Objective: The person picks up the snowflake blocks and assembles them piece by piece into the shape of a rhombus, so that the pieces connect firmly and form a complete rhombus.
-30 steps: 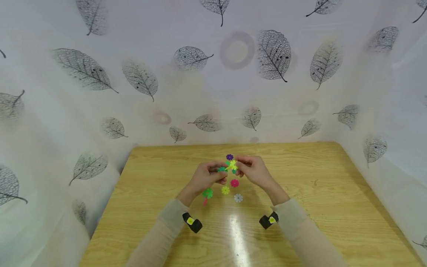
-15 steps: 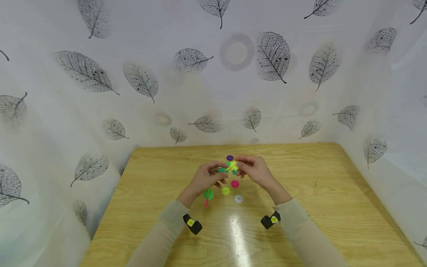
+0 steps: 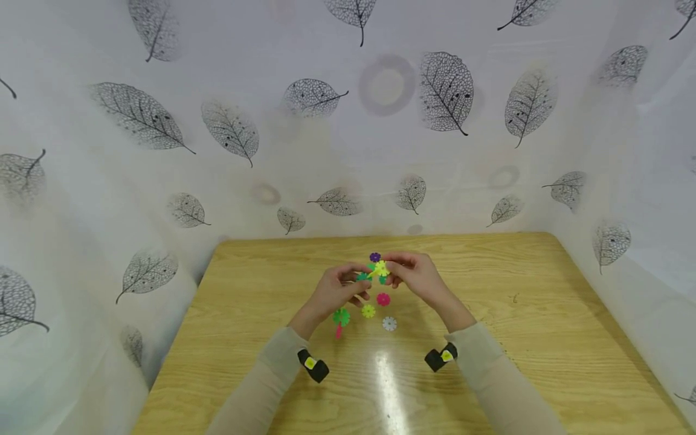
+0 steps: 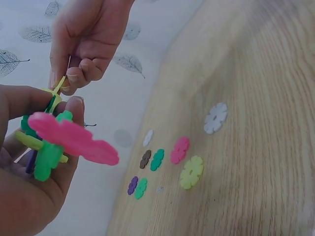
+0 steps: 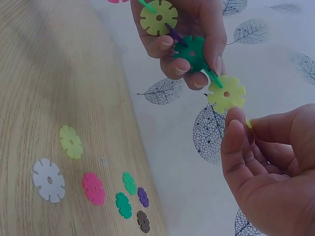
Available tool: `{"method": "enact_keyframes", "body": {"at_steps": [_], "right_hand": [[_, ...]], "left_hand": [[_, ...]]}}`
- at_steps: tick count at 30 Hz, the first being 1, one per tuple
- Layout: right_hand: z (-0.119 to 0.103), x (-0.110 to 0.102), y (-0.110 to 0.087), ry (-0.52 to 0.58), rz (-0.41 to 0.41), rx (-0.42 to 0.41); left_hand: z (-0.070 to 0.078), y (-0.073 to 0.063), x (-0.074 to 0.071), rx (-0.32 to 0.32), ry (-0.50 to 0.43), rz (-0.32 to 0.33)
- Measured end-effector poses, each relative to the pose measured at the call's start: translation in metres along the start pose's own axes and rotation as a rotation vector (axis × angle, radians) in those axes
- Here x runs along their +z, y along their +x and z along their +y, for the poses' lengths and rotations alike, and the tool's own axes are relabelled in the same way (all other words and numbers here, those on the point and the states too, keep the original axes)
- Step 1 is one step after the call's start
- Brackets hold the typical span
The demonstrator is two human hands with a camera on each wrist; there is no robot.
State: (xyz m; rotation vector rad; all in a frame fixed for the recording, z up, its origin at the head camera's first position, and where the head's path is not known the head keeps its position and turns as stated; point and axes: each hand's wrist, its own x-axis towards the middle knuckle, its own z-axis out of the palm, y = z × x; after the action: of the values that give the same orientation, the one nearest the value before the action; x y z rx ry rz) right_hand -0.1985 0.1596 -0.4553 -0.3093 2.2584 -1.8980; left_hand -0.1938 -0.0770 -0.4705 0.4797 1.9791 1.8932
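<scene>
Slotted plastic snowflake discs are joined into a chain held up above the table. My left hand [image 3: 334, 290] grips the chain around a teal disc [image 5: 191, 51] and a yellow disc [image 5: 158, 18]. A pink disc [image 4: 74, 137] and a green disc [image 4: 48, 160] stick out at the chain's near end. At its other end, a yellow disc [image 5: 226, 93] joins the teal one through a thin green piece. My right hand [image 3: 421, 281] pinches a yellow piece by that end disc. That piece is mostly hidden behind the fingers, so whether it is slotted in cannot be told.
Loose discs lie flat on the wooden table [image 3: 544, 338] below the hands: white [image 5: 48, 180], yellow [image 5: 71, 141], pink [image 5: 93, 188], teal [image 5: 123, 205], green [image 5: 129, 183], purple [image 5: 143, 196] and brown [image 5: 143, 221]. A leaf-print curtain [image 3: 348, 151] surrounds the table's back and sides.
</scene>
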Motion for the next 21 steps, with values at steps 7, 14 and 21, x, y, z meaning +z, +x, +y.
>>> {"method": "enact_keyframes", "body": {"at_steps": [7,14,21], "right_hand": [[-0.0049,0.0008,-0.0013,0.013,-0.004,0.006],[-0.0041,0.0012,-0.0003,0.017,-0.027,0.005],[-0.0051,0.0044,-0.0003,0.051,-0.028,0.010]], "left_hand": [[0.0015,0.0001,0.0011,-0.050,-0.016,0.012],[-0.0001,0.0014,0.0011,-0.063,-0.009,0.006],[-0.0003,0.0028,0.0009,-0.063,-0.022,0.004]]}}
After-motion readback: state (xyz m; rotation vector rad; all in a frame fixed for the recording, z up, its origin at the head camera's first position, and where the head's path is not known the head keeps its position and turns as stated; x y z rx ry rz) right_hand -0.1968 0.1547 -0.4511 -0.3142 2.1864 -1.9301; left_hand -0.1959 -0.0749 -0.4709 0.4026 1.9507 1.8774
